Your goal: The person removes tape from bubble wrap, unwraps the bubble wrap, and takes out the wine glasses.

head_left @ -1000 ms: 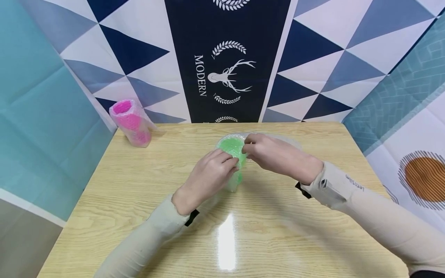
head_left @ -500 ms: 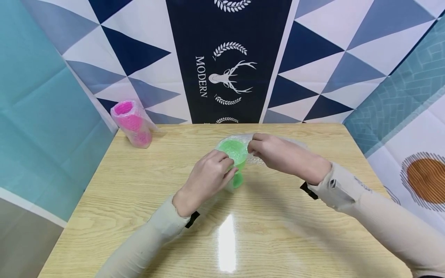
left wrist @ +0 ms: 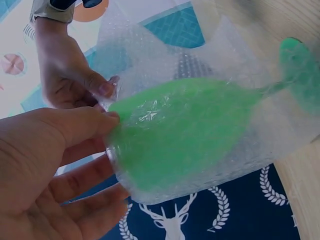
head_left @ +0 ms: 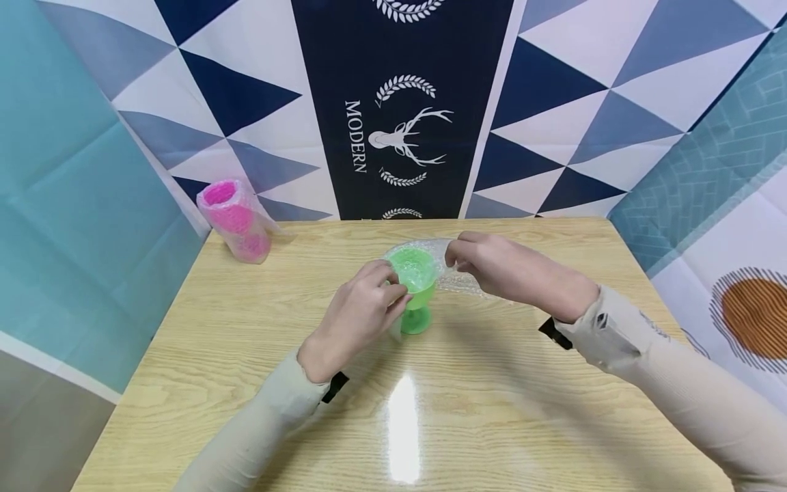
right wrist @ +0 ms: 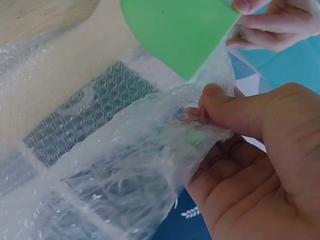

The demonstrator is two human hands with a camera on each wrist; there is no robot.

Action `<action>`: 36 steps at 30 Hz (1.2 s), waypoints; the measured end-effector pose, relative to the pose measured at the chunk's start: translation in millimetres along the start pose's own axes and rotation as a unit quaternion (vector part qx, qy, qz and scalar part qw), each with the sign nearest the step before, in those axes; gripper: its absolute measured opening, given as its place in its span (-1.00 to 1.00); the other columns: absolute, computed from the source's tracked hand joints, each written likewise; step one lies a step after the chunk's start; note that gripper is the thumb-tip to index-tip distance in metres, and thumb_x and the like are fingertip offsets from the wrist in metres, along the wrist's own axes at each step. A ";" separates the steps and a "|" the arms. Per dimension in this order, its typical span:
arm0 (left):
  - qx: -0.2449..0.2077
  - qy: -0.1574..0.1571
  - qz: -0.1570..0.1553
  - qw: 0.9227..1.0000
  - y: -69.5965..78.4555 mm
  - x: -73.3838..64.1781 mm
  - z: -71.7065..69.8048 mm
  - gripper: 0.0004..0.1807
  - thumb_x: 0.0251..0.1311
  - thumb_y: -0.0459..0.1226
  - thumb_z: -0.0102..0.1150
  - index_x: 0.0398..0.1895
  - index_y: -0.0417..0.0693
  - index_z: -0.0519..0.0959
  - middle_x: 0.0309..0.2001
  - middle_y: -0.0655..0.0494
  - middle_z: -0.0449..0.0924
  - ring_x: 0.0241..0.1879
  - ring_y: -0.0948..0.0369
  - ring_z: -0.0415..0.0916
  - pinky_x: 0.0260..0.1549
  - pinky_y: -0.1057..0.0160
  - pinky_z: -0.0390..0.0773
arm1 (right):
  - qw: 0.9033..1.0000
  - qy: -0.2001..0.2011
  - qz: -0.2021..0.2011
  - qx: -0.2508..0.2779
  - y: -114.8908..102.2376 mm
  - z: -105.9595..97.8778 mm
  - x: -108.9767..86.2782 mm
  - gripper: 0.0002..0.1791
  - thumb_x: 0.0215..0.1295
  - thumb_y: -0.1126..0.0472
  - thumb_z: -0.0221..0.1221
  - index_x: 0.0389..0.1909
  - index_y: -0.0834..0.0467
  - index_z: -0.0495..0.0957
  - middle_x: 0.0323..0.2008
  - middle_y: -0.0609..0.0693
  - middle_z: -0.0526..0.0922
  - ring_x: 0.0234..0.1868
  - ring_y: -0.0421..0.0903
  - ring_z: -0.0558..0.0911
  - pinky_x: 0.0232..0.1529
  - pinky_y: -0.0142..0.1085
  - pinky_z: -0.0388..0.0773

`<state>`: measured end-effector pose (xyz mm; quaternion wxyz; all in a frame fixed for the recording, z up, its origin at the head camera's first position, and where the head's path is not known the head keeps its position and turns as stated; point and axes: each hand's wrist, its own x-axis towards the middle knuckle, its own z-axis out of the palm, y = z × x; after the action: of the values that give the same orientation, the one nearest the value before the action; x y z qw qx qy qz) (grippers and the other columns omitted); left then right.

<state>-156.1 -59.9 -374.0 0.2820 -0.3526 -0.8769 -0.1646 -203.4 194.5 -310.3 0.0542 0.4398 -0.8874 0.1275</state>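
Note:
A green goblet [head_left: 421, 299] stands upright on the table, with clear bubble wrap [head_left: 462, 281] partly around it. At the goblet's left side my left hand [head_left: 363, 314] pinches its rim, with wrap at the thumb and finger; the other fingers are spread loosely in the left wrist view. My right hand [head_left: 513, 270], to the right of the rim, pinches the edge of the bubble wrap [right wrist: 130, 155] between thumb and fingers and holds it away from the bowl. In the right wrist view part of the green bowl [right wrist: 175, 32] shows bare beyond the wrap.
A pink object [head_left: 236, 220] rolled in bubble wrap stands at the table's back left corner. Patterned cloth [head_left: 541, 109] hangs behind the wooden table [head_left: 295, 403], and teal cloth [head_left: 80, 184] lines the left side.
My right hand has moved right, drawing the bubble wrap away from the goblet. More of the green bowl and foot is uncovered. My left hand has shifted slightly left.

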 end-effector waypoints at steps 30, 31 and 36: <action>0.023 -0.038 0.057 0.997 -23.4 -4.7 -3.4 -0.86 0.27 -0.43 0.28 -0.27 0.02 0.67 -0.14 0.19 0.69 0.05 0.10 0.58 -0.03 0.15 0.64 | 0.999 0.045 0.007 0.006 31.6 -27.1 -16.9 -0.73 0.23 0.61 0.22 -0.21 0.20 0.65 -0.26 0.06 0.69 -0.25 -0.03 0.72 -0.28 -0.15 0.74; 0.018 -0.036 0.060 0.997 -24.7 -5.4 -2.8 -0.84 0.27 -0.46 0.25 -0.28 0.01 0.67 -0.14 0.19 0.68 0.05 0.11 0.58 -0.01 0.17 0.64 | 0.999 0.046 0.007 0.007 32.9 -27.6 -17.1 -0.73 0.23 0.62 0.22 -0.22 0.21 0.65 -0.26 0.06 0.69 -0.25 -0.02 0.72 -0.28 -0.15 0.75; -0.008 -0.028 0.078 0.997 -30.8 -8.8 -1.5 -0.74 0.28 -0.56 0.14 -0.27 -0.03 0.67 -0.15 0.16 0.67 0.06 0.13 0.58 0.19 0.28 0.60 | 0.999 0.042 0.023 0.002 40.8 -28.5 -18.5 -0.75 0.25 0.61 0.22 -0.24 0.21 0.65 -0.25 0.05 0.71 -0.21 -0.04 0.72 -0.24 -0.16 0.75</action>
<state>-172.3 -86.6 -381.0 0.2660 -0.4268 -0.8531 -0.1392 -225.0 240.2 -294.0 0.0880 0.4137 -0.8939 0.1486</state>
